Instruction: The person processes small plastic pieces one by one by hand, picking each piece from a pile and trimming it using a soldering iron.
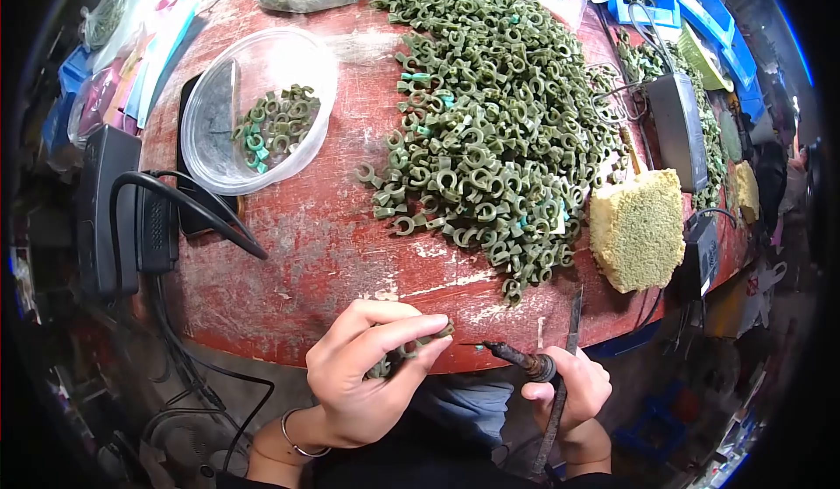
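Left hand (pixel 372 375) pinching green ring piece (pixel 447 326) at fingertips; piece's long axis unclear. Right hand (pixel 577 388) curled round pen-like tool (pixel 522 362), dark strip (pixel 556 410) across grip. Tool right of piece, roughly sideways, tip pointing left at it, just apart. Green pile (pixel 499 130) beyond both hands.

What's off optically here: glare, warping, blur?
Head view: white glare washes out part of the clear plastic tub; the red tabletop bows at its near edge; black vignetting fills the corners; far-right periphery looks soft; green open-ring pieces and left hand look fairly sharp.
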Available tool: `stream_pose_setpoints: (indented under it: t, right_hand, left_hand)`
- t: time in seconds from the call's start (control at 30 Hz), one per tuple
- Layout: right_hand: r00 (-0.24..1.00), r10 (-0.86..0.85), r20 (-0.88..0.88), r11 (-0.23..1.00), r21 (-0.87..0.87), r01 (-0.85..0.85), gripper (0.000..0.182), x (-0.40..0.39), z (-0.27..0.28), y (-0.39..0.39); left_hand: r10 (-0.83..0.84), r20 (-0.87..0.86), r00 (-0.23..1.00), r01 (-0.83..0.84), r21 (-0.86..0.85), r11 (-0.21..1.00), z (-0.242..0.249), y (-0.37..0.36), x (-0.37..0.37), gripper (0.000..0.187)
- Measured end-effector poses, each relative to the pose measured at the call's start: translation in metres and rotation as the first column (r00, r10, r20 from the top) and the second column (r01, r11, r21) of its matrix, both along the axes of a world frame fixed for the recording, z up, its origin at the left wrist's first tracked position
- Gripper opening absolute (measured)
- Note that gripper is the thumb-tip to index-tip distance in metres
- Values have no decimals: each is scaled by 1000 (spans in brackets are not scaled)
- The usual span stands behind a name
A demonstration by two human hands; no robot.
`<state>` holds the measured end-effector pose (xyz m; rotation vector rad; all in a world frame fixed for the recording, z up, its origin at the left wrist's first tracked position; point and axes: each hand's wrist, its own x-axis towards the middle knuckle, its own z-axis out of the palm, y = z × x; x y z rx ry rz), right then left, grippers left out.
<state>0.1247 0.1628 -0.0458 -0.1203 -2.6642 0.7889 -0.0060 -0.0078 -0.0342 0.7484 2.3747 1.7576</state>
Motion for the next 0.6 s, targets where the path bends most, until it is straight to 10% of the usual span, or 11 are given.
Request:
stream_pose_setpoints:
  t: [0.6]
  right_hand:
    - [1000, -17, 22, 996, 89, 15, 45, -3, 3, -3]
  left_hand:
    - [15, 7, 1000, -15, -1, 1000, 0, 2, 1, 28]
